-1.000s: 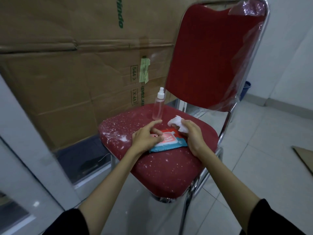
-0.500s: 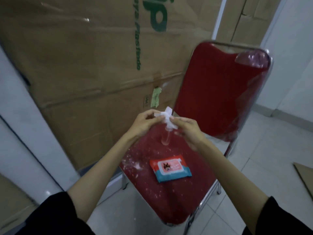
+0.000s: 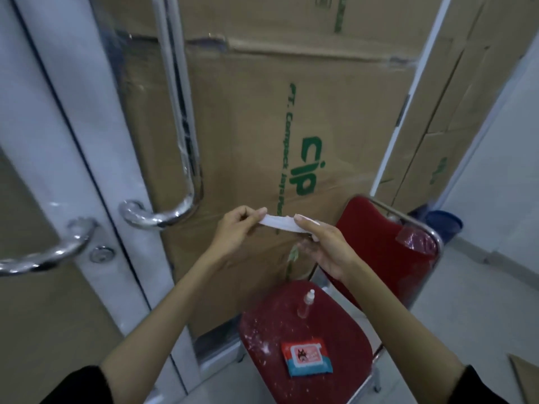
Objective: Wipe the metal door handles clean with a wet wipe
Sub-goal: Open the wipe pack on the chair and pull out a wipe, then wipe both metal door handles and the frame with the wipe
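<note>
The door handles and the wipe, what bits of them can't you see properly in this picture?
- Right door handle: head view, its top runs off the upper edge.
- Left door handle: cut off by the left edge.
- Wet wipe: its ends hide under the left hand and right hand.
- Wipe pack: label too small and blurred to read.

Tall cardboard boxes [image 3: 262, 126] fill the frame's centre; a red chair [image 3: 379, 258] stands lower right on pale floor tiles [image 3: 481, 301].
</note>
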The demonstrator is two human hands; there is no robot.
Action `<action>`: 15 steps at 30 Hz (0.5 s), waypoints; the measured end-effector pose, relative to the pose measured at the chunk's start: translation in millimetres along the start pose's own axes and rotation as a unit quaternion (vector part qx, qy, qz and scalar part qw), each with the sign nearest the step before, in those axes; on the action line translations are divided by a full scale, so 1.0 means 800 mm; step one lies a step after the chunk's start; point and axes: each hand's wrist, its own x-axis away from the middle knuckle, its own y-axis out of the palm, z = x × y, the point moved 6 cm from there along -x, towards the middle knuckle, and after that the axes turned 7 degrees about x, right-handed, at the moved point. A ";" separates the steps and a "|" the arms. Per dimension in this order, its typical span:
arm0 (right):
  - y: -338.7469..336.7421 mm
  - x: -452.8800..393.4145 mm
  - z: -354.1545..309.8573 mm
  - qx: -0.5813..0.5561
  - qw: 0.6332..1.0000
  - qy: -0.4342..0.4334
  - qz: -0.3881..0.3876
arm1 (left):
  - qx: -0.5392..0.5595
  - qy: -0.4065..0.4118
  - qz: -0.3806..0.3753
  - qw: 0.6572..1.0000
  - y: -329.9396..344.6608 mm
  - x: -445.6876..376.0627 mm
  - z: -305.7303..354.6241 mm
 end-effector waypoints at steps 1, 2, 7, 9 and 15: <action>0.009 0.006 -0.020 -0.022 1.000 0.008 0.001 | 0.009 -0.003 0.003 1.000 -0.008 0.002 0.020; 0.020 0.012 -0.041 -0.045 0.999 0.015 0.001 | 0.010 -0.005 0.008 1.000 -0.018 0.006 0.042; 0.072 0.041 -0.104 -0.050 0.999 0.017 -0.013 | -0.014 -0.041 0.023 0.999 -0.051 0.024 0.094; 0.091 0.052 -0.115 -0.034 0.999 0.019 -0.024 | -0.011 -0.033 0.014 0.999 -0.059 0.034 0.117; 0.146 0.074 -0.131 -0.006 0.995 0.023 -0.101 | 0.025 -0.040 -0.041 0.998 -0.078 0.070 0.156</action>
